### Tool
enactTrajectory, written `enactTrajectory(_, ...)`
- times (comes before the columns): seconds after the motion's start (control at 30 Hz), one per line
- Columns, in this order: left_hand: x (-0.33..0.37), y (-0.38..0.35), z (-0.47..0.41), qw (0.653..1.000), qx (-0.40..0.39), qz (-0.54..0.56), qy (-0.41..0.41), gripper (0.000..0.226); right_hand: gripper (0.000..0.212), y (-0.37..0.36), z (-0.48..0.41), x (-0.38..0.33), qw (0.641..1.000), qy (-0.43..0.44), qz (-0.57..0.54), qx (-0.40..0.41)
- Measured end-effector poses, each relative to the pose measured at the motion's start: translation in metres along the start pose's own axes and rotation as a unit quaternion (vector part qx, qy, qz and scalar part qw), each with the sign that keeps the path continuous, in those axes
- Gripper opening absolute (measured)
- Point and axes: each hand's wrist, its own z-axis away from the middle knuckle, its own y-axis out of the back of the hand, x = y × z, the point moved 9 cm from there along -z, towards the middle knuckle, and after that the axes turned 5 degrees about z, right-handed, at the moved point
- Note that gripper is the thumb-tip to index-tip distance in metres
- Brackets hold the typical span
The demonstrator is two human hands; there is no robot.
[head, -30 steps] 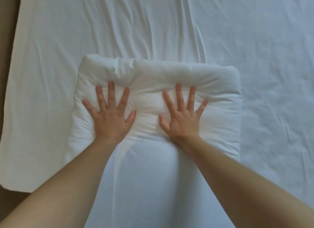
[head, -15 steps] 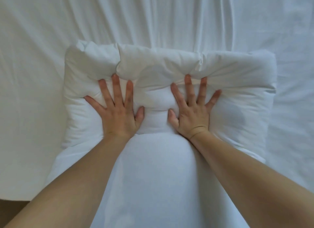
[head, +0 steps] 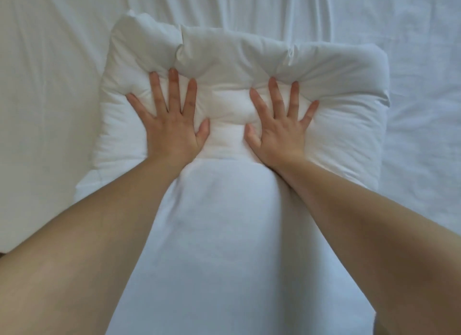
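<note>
Pillow (head: 331,90) pressed by flat left hand (head: 172,125), flat right hand (head: 279,132), sheet (head: 50,85) around edges

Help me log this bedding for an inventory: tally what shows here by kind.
Puffy white fabric pillow: 1
Wrinkled white bed sheet: 1
Bare hands pressing flat on the pillow: 2 (left hand, right hand)
Total: 4

Pillow (head: 344,125): white, plain case, roughly rectangular, lying flat on the bed (head: 47,80), long side across the view. Centre squashed into two dents under left hand (head: 172,127) and right hand (head: 282,135), both flat, fingers spread. Far edge bulges up as a creased ridge; side ends puffy.
</note>
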Motion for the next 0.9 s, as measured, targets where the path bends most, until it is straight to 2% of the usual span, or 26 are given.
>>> enactTrajectory(0.1,0.0,0.026,0.034,0.999,-0.016,0.018,-0.034,0.075,0.072,0.026,0.029,0.0,1.0,0.011,-0.004,-0.024)
enactTrajectory(0.23,0.001,0.043,0.131,0.995,-0.046,0.034,-0.085,0.073,0.074,0.053,0.1,-0.005,0.998,0.03,-0.024,-0.042)
enactTrajectory(0.43,-0.009,0.029,0.225,0.997,-0.065,0.033,-0.033,0.085,0.075,0.038,0.21,-0.022,0.997,0.02,-0.026,-0.074)
enactTrajectory(0.53,-0.006,0.006,0.225,0.998,-0.051,0.033,-0.012,0.085,0.076,0.017,0.209,-0.02,0.998,0.011,0.001,-0.059)
enactTrajectory(0.73,-0.004,-0.052,0.169,0.999,-0.036,0.005,0.012,0.086,0.076,-0.034,0.168,-0.025,0.998,-0.013,0.048,-0.044)
enactTrajectory(0.9,-0.003,-0.053,0.168,0.999,-0.032,-0.006,0.01,0.084,0.075,-0.036,0.166,-0.025,0.997,-0.008,0.054,-0.048)
